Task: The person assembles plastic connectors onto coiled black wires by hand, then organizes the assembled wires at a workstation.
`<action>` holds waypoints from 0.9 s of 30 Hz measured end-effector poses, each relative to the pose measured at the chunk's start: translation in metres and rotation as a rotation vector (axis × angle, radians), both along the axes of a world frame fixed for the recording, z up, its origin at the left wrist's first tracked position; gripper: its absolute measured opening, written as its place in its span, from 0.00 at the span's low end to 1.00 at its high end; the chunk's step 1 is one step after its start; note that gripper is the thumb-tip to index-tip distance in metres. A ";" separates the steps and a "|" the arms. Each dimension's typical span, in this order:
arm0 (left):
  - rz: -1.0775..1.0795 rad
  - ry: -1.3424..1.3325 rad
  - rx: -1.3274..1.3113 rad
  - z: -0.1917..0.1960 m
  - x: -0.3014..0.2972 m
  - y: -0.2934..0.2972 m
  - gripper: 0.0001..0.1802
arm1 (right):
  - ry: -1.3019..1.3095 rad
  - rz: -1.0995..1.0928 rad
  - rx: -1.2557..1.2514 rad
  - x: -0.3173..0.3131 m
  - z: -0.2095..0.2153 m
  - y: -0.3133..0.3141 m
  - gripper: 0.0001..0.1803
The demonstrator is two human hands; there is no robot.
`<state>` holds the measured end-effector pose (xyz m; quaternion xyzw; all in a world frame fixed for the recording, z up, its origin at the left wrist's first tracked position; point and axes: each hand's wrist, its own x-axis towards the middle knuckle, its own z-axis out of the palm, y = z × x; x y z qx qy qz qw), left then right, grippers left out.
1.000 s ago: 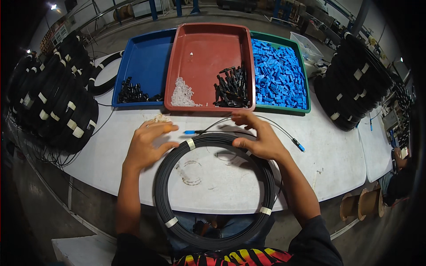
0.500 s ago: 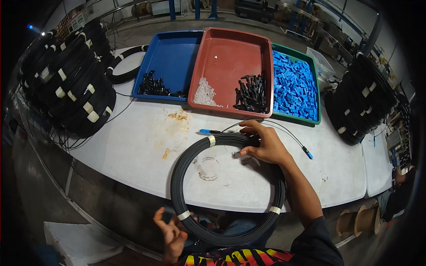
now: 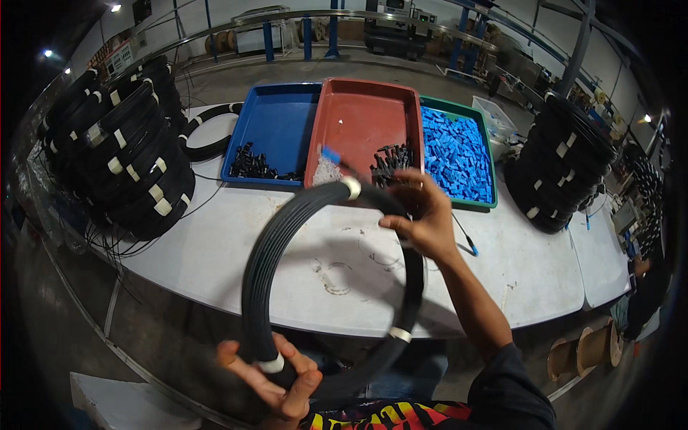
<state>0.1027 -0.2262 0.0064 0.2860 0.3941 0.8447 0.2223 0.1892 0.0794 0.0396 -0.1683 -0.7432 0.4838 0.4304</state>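
Note:
A coil of black cable [image 3: 259,276], bound with pale tape bands, is tilted up off the table's front edge between my hands. My right hand [image 3: 430,226] grips its upper right side, with the thumb toward the inside of the ring. At the lower left my left hand [image 3: 290,401] holds the coil beside a tape band, some fingers spread. One cable end with a blue connector [image 3: 330,155] sticks up blurred before the red tray. The other blue-tipped end [image 3: 471,246] hangs right of my right hand.
Along the white table [image 3: 516,272] stand a blue tray [image 3: 279,122] with black parts, a red tray [image 3: 365,115] with clear and black pieces, and a green tray [image 3: 493,193] of blue connector pieces. Coil stacks rise at left [image 3: 129,172] and right [image 3: 562,158]. Wooden spools [image 3: 595,347] sit lower right.
The coil has been lifted and tilted up, shifting left, and its connector ends moved with it. My left hand has come up onto its lower left side. The head view has tilted upward.

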 end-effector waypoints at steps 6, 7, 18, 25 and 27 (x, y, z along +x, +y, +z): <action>0.317 0.169 0.530 -0.002 0.025 0.016 0.29 | 0.092 0.076 0.112 -0.011 0.073 -0.020 0.55; -0.114 0.786 0.421 0.022 -0.026 0.000 0.37 | 0.071 0.125 0.096 -0.008 0.064 -0.009 0.55; 0.213 1.529 0.217 -0.027 -0.030 0.012 0.45 | -0.231 -0.035 0.351 0.065 -0.037 0.019 0.39; 0.094 1.874 0.284 -0.063 -0.030 0.018 0.50 | -0.495 0.294 -0.098 0.159 0.005 0.053 0.31; 0.052 1.936 0.309 -0.064 -0.030 0.021 0.48 | -0.208 0.172 -0.381 0.171 0.002 0.047 0.31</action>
